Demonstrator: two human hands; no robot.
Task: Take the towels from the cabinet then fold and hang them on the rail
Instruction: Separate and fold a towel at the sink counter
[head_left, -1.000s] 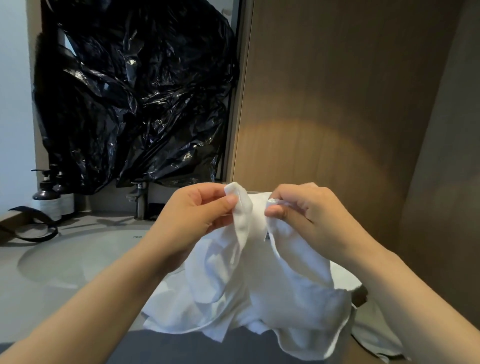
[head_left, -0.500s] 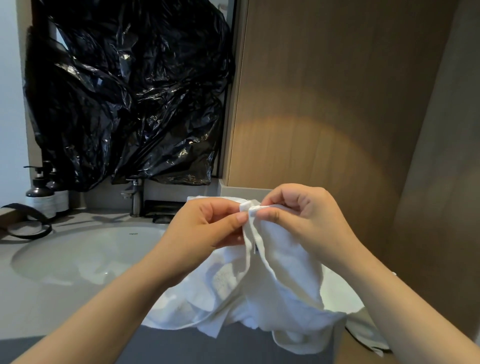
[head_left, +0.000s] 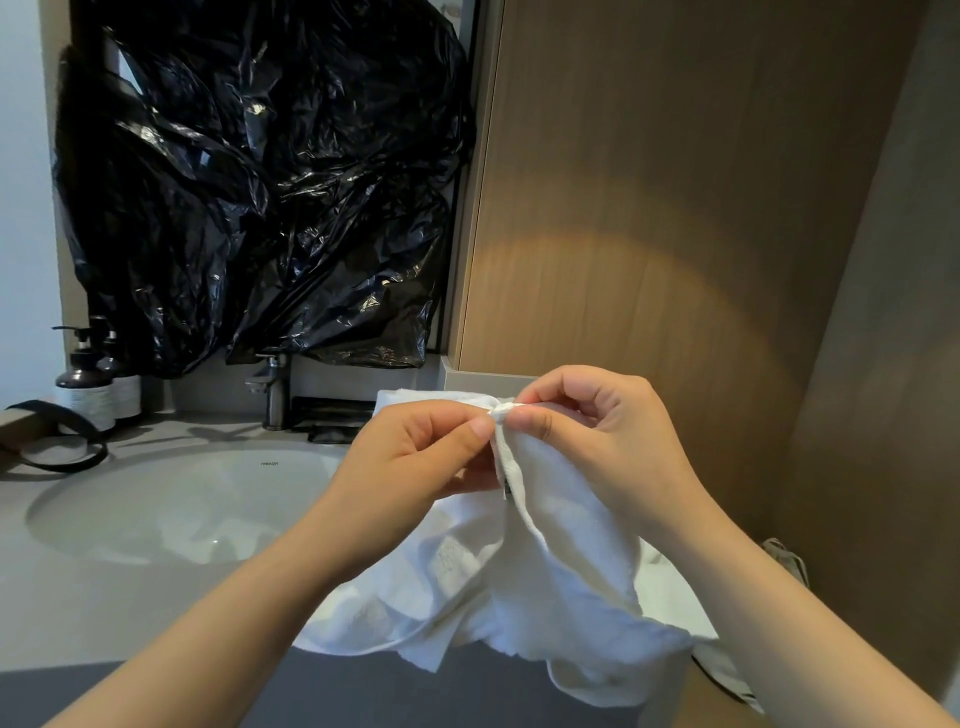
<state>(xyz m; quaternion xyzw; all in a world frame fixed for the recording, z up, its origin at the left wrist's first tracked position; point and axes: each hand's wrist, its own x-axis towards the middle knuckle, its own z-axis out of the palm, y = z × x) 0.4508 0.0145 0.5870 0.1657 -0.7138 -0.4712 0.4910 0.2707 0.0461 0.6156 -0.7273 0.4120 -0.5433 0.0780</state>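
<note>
A white towel (head_left: 550, 571) hangs crumpled in front of me, over the right end of the grey counter. My left hand (head_left: 415, 462) pinches one top corner between thumb and forefinger. My right hand (head_left: 597, 436) pinches the other corner right beside it, so the two corners meet at the fingertips. The rest of the towel droops in loose folds below both hands, down past the counter's front edge. No rail is in view.
A round basin (head_left: 156, 504) is sunk in the grey counter (head_left: 78, 613), with a tap (head_left: 272, 384) behind it. Black plastic sheeting (head_left: 260, 182) covers the wall above. Pump bottles (head_left: 85, 384) and a black strap (head_left: 57, 441) sit far left. A wooden panel (head_left: 675, 208) rises on the right.
My hands have drawn together until the two towel corners touch, and they sit a little lower in view. The view has shifted slightly.
</note>
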